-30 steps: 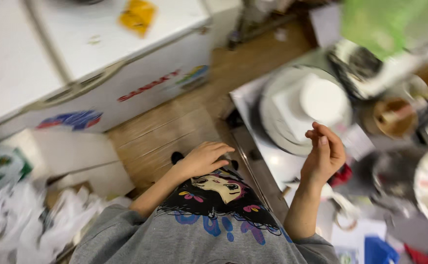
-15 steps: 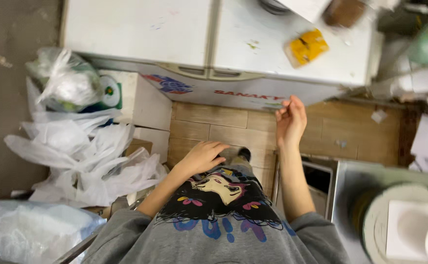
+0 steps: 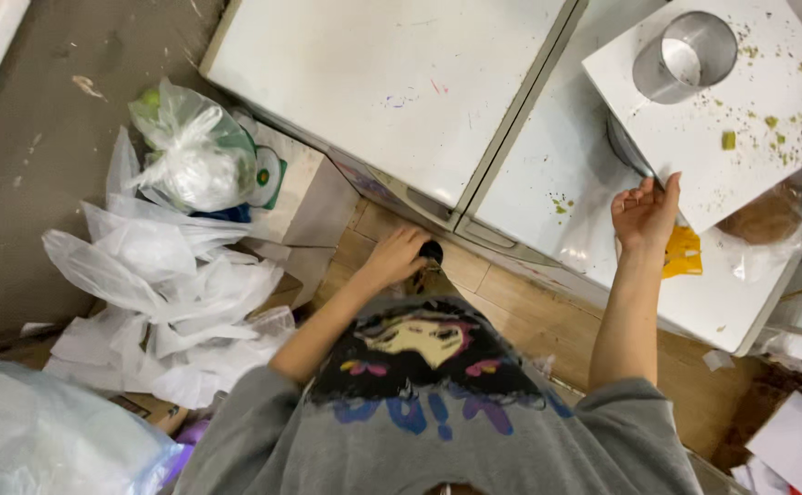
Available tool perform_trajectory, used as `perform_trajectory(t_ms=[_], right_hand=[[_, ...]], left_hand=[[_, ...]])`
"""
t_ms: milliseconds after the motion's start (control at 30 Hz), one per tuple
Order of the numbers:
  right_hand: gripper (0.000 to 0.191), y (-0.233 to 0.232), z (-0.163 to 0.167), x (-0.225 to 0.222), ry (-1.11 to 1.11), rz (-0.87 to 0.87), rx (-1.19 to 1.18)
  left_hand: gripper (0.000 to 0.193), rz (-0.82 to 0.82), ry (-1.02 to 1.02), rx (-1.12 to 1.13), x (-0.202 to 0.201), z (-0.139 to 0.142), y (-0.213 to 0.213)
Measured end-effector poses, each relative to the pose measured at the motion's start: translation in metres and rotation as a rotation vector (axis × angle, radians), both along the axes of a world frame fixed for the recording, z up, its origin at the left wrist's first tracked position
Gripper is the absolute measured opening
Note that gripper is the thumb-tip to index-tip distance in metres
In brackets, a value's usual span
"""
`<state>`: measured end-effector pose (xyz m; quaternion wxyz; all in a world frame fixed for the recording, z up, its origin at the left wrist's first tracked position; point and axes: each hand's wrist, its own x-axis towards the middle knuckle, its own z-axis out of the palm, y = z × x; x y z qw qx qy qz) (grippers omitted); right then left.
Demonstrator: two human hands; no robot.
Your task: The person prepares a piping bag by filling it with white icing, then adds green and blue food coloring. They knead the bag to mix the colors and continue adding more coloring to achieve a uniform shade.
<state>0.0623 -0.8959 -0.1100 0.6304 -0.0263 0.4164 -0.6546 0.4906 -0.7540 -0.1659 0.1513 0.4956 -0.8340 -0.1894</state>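
Two hands are in view. Right hand: open, fingers raised at the near edge of the white cutting board, which carries a steel cup on the chest freezer. Left hand: curled loosely at the person's waist, gripping nothing visible.

Light: bright, even, overhead; my shadows soft. Glare on freezer lid. Focus: slight motion blur, edges stretched.

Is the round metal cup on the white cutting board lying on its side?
No, the round metal cup stands upright with its mouth open upward on the white cutting board, beyond the right hand.
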Motion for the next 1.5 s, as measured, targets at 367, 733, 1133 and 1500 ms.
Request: perform_trajectory(t_ms=[367,733,1133,1500], right_hand=[[0.048,-0.011,-0.008,-0.045,0.282,-0.198,0.022],[0.05,0.035,-0.043,-0.01,0.179,-0.126,-0.151],[0.034,0.025,-0.007,0.166,1.007,0.647,-0.311],[0.027,-0.023,0.043,0.198,1.255,0.953,-0.682]], left_hand=[[0.016,-0.083,-0.245,-0.247,-0.042,-0.011,-0.105],[0.025,-0.17,-0.454,0.332,-0.056,-0.002,-0.123],[0.043,0.071,0.381,-0.858,-0.069,0.306,-0.246],[0.032,0.575,0.363,-0.312,0.08,0.149,-0.139]])
